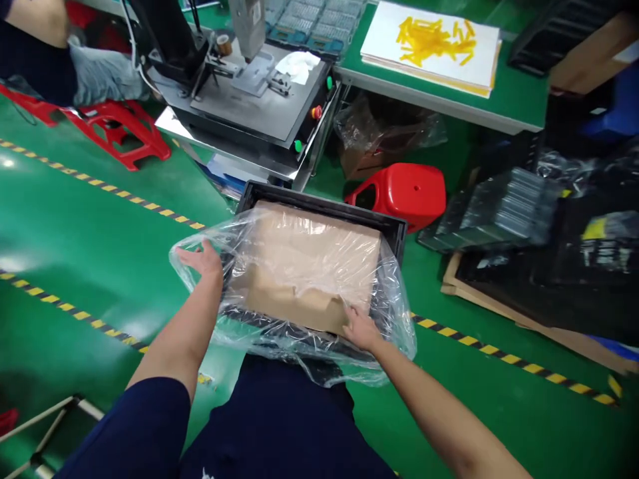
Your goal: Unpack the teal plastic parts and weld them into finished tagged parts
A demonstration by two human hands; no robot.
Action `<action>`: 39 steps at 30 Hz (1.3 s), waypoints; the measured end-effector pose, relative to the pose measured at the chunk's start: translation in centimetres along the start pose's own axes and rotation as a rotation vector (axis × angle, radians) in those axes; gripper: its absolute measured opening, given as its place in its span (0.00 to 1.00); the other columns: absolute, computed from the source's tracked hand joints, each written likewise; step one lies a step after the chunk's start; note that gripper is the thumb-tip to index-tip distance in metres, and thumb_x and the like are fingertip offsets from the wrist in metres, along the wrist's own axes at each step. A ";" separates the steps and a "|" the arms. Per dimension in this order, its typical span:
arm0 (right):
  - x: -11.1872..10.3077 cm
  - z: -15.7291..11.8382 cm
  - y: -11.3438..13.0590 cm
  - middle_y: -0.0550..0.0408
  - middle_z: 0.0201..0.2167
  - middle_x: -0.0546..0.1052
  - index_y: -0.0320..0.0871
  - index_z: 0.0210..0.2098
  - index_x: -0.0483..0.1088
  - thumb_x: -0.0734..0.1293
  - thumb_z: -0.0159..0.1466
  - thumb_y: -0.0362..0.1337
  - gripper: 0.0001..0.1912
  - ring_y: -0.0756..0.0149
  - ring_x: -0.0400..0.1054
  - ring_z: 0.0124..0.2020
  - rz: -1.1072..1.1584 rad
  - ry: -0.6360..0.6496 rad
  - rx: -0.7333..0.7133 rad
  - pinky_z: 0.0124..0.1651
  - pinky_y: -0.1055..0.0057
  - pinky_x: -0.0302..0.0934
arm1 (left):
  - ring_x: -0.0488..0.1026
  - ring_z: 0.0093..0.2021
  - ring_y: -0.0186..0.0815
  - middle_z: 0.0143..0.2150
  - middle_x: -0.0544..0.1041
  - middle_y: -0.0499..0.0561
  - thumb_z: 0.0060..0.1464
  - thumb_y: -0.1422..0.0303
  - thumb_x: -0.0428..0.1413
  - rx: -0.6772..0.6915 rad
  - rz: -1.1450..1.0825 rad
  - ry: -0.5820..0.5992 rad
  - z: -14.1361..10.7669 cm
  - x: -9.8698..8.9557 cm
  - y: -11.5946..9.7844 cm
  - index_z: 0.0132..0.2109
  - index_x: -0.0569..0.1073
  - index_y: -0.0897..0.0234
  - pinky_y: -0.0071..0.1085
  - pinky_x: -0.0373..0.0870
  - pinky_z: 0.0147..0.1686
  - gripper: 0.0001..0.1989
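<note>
**Wide apart on a black plastic crate (319, 207)**

Left hand (200, 258) at 9 o'clock from the crate's middle, palm down and fingers spread on a clear plastic bag (394, 326). Right hand (360, 328) at about 6 o'clock, fingers on the same bag over a folded edge of tan cardboard (304, 266); any grip there impossible to tell. Crate lined with the bag, cardboard inside, dark navy trousers (279, 426) just below at 6 o'clock. At 12 o'clock, a steel benchtop machine (259, 113) with a white cloth (298, 66) on top. Just beside the crate at 1 o'clock, a red plastic stool (399, 196). At 3 o'clock, bagged clear trays (499, 206). Yellow-and-black hazard tape (464, 340) across the green floor (90, 226).
</note>
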State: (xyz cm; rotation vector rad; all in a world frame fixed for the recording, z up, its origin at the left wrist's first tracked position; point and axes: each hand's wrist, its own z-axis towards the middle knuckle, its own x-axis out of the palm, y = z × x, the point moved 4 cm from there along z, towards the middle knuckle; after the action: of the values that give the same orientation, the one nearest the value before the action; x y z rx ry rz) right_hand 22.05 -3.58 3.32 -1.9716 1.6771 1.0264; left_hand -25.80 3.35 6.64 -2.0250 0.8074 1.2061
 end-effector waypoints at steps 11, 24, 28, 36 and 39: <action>-3.1 5.0 0.6 0.49 0.50 0.76 0.44 0.52 0.71 0.65 0.62 0.42 0.20 0.58 0.68 0.52 0.084 0.075 -0.177 0.56 0.68 0.58 | 0.73 0.55 0.43 0.56 0.76 0.53 0.50 0.65 0.58 0.551 0.183 0.512 -3.9 7.7 -9.1 0.55 0.75 0.56 0.34 0.66 0.56 0.23; -17.4 9.6 -14.2 0.22 0.62 0.58 0.26 0.67 0.46 0.64 0.62 0.51 0.46 0.36 0.59 0.61 0.114 -0.454 0.406 0.58 0.52 0.55 | 0.59 0.66 0.51 0.64 0.65 0.66 0.54 0.53 0.55 0.339 -0.019 -0.218 9.5 -4.7 -11.0 0.63 0.63 0.74 0.44 0.53 0.65 0.37; -21.8 10.8 -16.9 0.29 0.59 0.64 0.30 0.61 0.59 0.62 0.64 0.48 0.33 0.47 0.60 0.59 0.159 -0.607 0.393 0.57 0.61 0.53 | 0.59 0.66 0.50 0.65 0.65 0.64 0.55 0.51 0.53 0.217 -0.129 -0.271 13.0 -7.9 -9.8 0.63 0.63 0.72 0.44 0.55 0.65 0.36; -23.6 17.5 -20.2 0.39 0.47 0.75 0.35 0.51 0.71 0.59 0.68 0.48 0.24 0.60 0.65 0.44 0.374 -0.640 0.419 0.48 0.66 0.54 | 0.67 0.60 0.48 0.57 0.73 0.62 0.59 0.46 0.46 0.004 -0.220 -0.211 19.6 -5.9 -9.2 0.53 0.72 0.74 0.41 0.61 0.60 0.33; -22.8 20.1 -20.7 0.39 0.50 0.75 0.35 0.54 0.71 0.58 0.69 0.47 0.24 0.63 0.66 0.47 0.480 -0.644 0.383 0.49 0.69 0.54 | 0.69 0.55 0.45 0.54 0.74 0.60 0.60 0.47 0.47 0.008 -0.256 -0.185 21.2 -4.8 -9.4 0.50 0.72 0.77 0.40 0.63 0.57 0.32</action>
State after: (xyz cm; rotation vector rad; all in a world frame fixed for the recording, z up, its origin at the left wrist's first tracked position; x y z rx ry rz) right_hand 35.14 30.80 2.36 -0.8779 1.8013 1.2098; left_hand -31.35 26.33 5.00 -1.9087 0.4477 1.2164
